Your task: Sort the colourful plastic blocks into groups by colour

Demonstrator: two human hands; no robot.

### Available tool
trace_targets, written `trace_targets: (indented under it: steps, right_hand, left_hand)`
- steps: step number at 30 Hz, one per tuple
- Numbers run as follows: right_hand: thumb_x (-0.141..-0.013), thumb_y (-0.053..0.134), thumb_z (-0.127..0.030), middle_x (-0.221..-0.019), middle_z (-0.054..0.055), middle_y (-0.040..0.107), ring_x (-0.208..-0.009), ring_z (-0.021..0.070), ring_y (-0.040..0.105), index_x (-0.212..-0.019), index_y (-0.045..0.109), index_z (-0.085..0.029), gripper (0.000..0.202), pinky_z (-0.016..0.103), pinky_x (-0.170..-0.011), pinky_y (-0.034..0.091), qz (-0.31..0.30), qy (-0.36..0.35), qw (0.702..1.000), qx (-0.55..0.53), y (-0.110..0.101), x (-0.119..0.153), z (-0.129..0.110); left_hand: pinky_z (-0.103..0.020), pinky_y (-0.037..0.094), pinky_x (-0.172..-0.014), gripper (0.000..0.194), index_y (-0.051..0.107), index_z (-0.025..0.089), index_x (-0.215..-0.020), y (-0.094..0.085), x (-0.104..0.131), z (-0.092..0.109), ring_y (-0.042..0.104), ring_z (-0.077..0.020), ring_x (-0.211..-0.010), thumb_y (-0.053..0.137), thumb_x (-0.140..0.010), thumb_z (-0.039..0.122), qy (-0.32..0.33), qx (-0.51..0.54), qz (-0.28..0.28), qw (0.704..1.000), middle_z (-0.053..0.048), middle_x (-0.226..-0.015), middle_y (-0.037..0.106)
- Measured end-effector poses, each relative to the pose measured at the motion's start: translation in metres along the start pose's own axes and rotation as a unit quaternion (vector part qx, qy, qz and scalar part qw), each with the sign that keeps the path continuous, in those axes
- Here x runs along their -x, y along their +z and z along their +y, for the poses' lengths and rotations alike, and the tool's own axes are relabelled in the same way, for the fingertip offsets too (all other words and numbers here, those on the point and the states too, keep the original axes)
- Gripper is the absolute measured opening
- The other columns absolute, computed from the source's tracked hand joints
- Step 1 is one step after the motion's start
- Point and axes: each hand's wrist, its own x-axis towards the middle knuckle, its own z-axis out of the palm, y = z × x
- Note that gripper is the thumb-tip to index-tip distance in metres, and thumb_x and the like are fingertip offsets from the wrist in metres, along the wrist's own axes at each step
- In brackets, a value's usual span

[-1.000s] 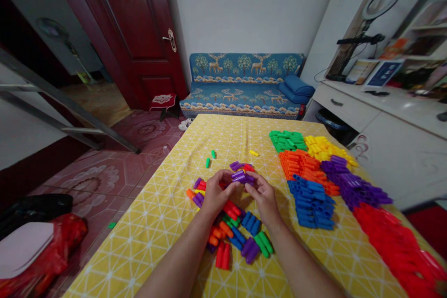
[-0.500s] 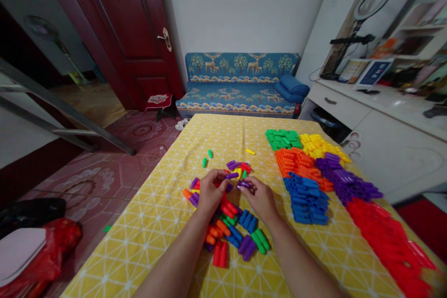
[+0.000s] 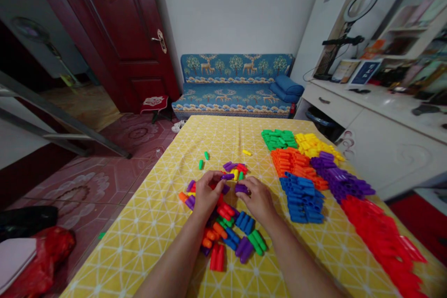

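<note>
My left hand (image 3: 206,195) is closed, pinching a purple plastic cap (image 3: 228,176) that looks like a marker cap and lies nearly level. My right hand (image 3: 259,199) is closed too, thumb and fingers round what looks like a pair of purple caps (image 3: 241,189). A small gap separates the two hands. Beneath and between them spreads a mixed heap of caps, with red caps (image 3: 226,211), orange caps (image 3: 220,230), blue caps (image 3: 245,222) and green caps (image 3: 257,242) showing. The left hand hides part of this heap.
Sorted piles line the table's right side: green (image 3: 278,139), yellow (image 3: 316,145), orange (image 3: 296,165), blue (image 3: 302,198), purple (image 3: 342,179) and red (image 3: 382,237). Loose green caps (image 3: 206,155) and a yellow cap (image 3: 247,152) lie beyond the heap. A blue sofa (image 3: 237,95) stands behind the table.
The view has turned slightly right. My right fingers have closed more around the purple caps, which now lie more level. The left hand still pinches its purple cap.
</note>
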Motion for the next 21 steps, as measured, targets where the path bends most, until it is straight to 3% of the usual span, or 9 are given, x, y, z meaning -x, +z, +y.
trace_targets:
  steps: [3,7,9,12,15,21]
  right_hand:
    - [-0.079,0.066,-0.028,-0.101,0.004,0.065,-0.085,0.0176,0.060,-0.102,0.068,-0.023,0.024,0.031,-0.078,0.048,0.051,0.008,0.997,-0.057,-0.034,-0.006,0.014]
    - [-0.071,0.072,-0.038,-0.094,0.006,0.067,-0.075,0.0170,0.058,-0.097,0.070,-0.021,0.031,0.032,-0.072,0.046,0.184,0.039,0.982,0.001,-0.121,-0.021,0.072]
    - [-0.067,0.076,-0.038,-0.084,0.008,0.066,-0.066,0.0164,0.055,-0.095,0.071,-0.019,0.034,0.031,-0.064,0.042,0.236,0.102,0.965,0.044,-0.168,-0.028,0.110]
    - [-0.061,0.081,-0.033,-0.069,0.009,0.064,-0.057,0.0174,0.053,-0.091,0.073,-0.015,0.036,0.033,-0.059,0.037,0.245,0.223,0.939,0.094,-0.216,-0.034,0.160]
    - [-0.058,0.083,-0.029,-0.071,0.011,0.066,-0.058,0.0180,0.055,-0.087,0.073,-0.014,0.034,0.035,-0.061,0.037,0.199,0.282,0.933,0.098,-0.231,-0.037,0.188]
    - [-0.063,0.080,-0.024,-0.080,0.011,0.069,-0.064,0.0188,0.059,-0.091,0.074,-0.014,0.030,0.034,-0.065,0.039,0.137,0.289,0.946,0.059,-0.228,-0.038,0.199]
  left_hand:
    - [-0.026,0.055,-0.068,0.016,0.066,0.015,-0.090,0.000,0.000,-0.001,0.068,-0.0161,-0.071,0.067,-0.078,0.025,-0.003,-0.004,-0.001,1.000,-0.005,-0.080,0.071]
    - [-0.028,0.056,-0.067,0.018,0.066,0.015,-0.092,0.000,0.000,0.001,0.068,-0.0166,-0.070,0.066,-0.079,0.026,-0.006,-0.010,-0.006,1.000,-0.006,-0.081,0.072]
    - [-0.028,0.055,-0.066,0.017,0.067,0.015,-0.091,0.000,0.000,0.002,0.067,-0.0165,-0.068,0.067,-0.078,0.025,-0.002,-0.026,0.000,1.000,-0.005,-0.079,0.071]
    - [-0.027,0.055,-0.065,0.015,0.068,0.016,-0.089,0.000,-0.001,0.004,0.067,-0.0158,-0.067,0.069,-0.076,0.024,0.003,-0.039,0.005,0.999,-0.004,-0.077,0.071]
    - [-0.026,0.055,-0.064,0.015,0.068,0.015,-0.090,0.000,-0.001,0.005,0.066,-0.0154,-0.066,0.068,-0.077,0.024,0.004,-0.034,0.003,0.999,-0.003,-0.076,0.070]
    - [-0.027,0.056,-0.064,0.017,0.068,0.015,-0.092,0.000,0.000,0.001,0.067,-0.0160,-0.066,0.067,-0.079,0.026,-0.001,-0.029,-0.007,1.000,-0.004,-0.076,0.071]
